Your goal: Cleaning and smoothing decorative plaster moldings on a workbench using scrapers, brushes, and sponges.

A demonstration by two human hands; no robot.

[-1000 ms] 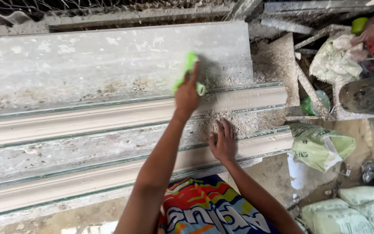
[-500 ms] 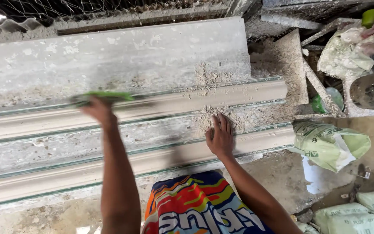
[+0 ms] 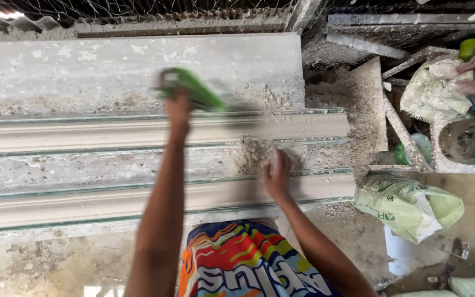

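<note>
My left hand [image 3: 178, 107] grips a green brush-like tool [image 3: 193, 91], blurred with motion, over the far long pale moulding strip [image 3: 83, 135] on the dusty workbench [image 3: 111, 66]. My right hand [image 3: 279, 173] lies flat, fingers spread, on the gritty band between the two strips, just above the near moulding strip [image 3: 72, 201]. Loose grit [image 3: 254, 154] is piled around it. Both strips run left to right and have green edges.
A green and white sack [image 3: 408, 206] lies on the floor at the right, past the strips' ends. More bags [image 3: 435, 91], a dark drum [image 3: 471, 140] and concrete pieces crowd the upper right. Wire mesh [image 3: 138, 8] backs the bench. My colourful shorts [image 3: 243, 264] show below.
My left hand swept the green tool from the right to the far left, and has now come back toward the middle. My right hand stayed on the grit between the strips.
</note>
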